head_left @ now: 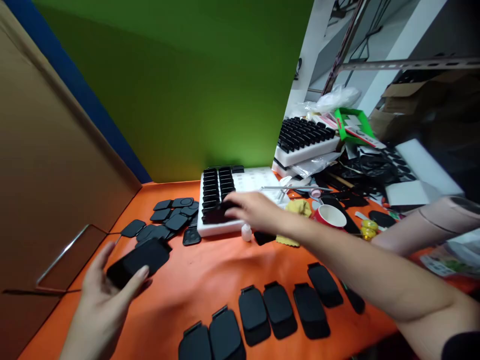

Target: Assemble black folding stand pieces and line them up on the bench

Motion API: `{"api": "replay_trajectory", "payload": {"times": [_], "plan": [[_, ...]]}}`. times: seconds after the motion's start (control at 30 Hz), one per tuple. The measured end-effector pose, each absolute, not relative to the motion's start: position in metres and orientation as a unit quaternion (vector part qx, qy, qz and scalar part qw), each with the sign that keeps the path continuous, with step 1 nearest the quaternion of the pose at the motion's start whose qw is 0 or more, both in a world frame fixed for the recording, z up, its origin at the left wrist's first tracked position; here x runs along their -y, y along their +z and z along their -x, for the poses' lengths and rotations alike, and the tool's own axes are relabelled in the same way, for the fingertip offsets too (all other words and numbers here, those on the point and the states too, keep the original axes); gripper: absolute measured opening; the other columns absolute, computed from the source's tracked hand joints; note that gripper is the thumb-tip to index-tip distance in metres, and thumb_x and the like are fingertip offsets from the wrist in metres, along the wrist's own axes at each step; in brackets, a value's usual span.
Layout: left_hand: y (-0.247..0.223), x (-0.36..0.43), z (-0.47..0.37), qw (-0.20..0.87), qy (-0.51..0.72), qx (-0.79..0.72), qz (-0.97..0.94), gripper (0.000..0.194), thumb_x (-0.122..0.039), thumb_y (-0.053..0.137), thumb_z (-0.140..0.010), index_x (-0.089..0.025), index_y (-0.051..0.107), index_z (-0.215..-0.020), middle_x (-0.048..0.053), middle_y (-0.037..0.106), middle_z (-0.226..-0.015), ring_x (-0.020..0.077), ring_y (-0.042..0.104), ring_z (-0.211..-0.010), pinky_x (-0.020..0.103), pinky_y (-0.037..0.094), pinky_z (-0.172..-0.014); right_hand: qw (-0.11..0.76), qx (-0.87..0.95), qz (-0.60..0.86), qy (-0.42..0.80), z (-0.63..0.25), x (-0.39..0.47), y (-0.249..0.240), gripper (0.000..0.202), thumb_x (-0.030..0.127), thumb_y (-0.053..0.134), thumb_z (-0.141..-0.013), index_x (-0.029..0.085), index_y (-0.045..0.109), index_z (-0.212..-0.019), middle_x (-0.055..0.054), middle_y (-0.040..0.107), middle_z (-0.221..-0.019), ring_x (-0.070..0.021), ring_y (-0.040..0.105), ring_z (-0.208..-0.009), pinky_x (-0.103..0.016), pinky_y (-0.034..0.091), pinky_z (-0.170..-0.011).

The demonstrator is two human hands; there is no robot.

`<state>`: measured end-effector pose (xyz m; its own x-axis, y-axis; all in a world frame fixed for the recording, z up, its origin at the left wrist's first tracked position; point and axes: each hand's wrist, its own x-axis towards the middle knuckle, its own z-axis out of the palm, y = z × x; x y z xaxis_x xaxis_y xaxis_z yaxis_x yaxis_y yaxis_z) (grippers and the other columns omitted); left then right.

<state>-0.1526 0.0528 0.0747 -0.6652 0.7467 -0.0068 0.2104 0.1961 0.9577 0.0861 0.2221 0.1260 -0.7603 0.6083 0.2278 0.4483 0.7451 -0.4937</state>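
Note:
My left hand is closed round a flat black rectangular device with rounded corners and a small hinge-like tab, its dark face turned up. Farther out, my right hand pinches another flat black piece at the front left of a white foam tray. Black pieces stand on edge in two rows in the tray's left part; its right part shows bare white slots. I cannot make out whether the pinched piece is seated in a slot. Several black folding devices lie along the table's near side.
A loose pile of black plates lies left of the tray on the orange table. A small white bottle, a yellow cloth and a red cup sit right of it. More filled foam trays are stacked behind.

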Motion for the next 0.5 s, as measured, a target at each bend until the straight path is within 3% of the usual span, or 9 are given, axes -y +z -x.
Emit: {"api": "replay_trajectory", "payload": {"times": [0.03, 0.07, 0.13, 0.27, 0.5], "plan": [[0.091, -0.074, 0.145, 0.235, 0.533, -0.728, -0.362, 0.071, -0.041, 0.067, -0.065, -0.032, 0.034, -0.128, 0.002, 0.057, -0.113, 0.0208, 0.063, -0.087, 0.034, 0.054, -0.072, 0.196, 0.906, 0.325, 0.188, -0.094, -0.248, 0.136, 0.022, 0.028, 0.049, -0.085, 0.02, 0.057, -0.104, -0.001, 0.063, -0.099, -0.0139, 0.056, -0.088, -0.022, 0.039, -0.073], [0.106, -0.097, 0.136, 0.227, 0.51, -0.717, -0.417, 0.058, -0.043, 0.064, -0.068, -0.026, 0.046, -0.12, 0.003, 0.06, -0.109, 0.0223, 0.061, -0.09, 0.034, 0.053, -0.074, 0.195, 0.9, 0.353, 0.165, -0.099, -0.275, 0.143, 0.022, 0.028, 0.049, -0.085, 0.019, 0.058, -0.103, -0.001, 0.063, -0.099, -0.0135, 0.056, -0.088, -0.021, 0.038, -0.072], [0.129, -0.146, 0.12, 0.204, 0.429, -0.705, -0.527, 0.041, -0.046, 0.056, -0.073, -0.021, 0.058, -0.105, 0.003, 0.066, -0.092, 0.0234, 0.062, -0.085, 0.036, 0.052, -0.073, 0.143, 0.896, 0.407, 0.106, -0.104, -0.325, 0.151, 0.023, 0.028, 0.046, -0.086, 0.019, 0.059, -0.103, -0.001, 0.063, -0.098, -0.0137, 0.055, -0.085, -0.021, 0.036, -0.068], [0.143, -0.246, 0.092, 0.03, 0.274, -0.652, -0.707, 0.033, -0.041, 0.047, -0.081, -0.022, 0.057, -0.106, 0.003, 0.067, -0.095, 0.0202, 0.062, -0.085, 0.029, 0.047, -0.07, 0.107, 0.897, 0.421, 0.079, -0.096, -0.401, 0.141, 0.025, 0.024, 0.045, -0.086, 0.016, 0.06, -0.104, -0.005, 0.062, -0.102, -0.0163, 0.054, -0.088, -0.022, 0.034, -0.068], [0.118, -0.352, 0.07, -0.013, 0.157, -0.599, -0.785, 0.023, -0.039, 0.049, -0.078, -0.026, 0.062, -0.091, 0.0, 0.068, -0.075, 0.0178, 0.06, -0.066, 0.024, 0.038, -0.053, 0.025, 0.917, 0.383, 0.111, -0.074, -0.462, 0.104, 0.023, 0.021, 0.049, -0.079, 0.018, 0.065, -0.094, -0.002, 0.066, -0.09, -0.0136, 0.055, -0.077, -0.02, 0.034, -0.061]]}}
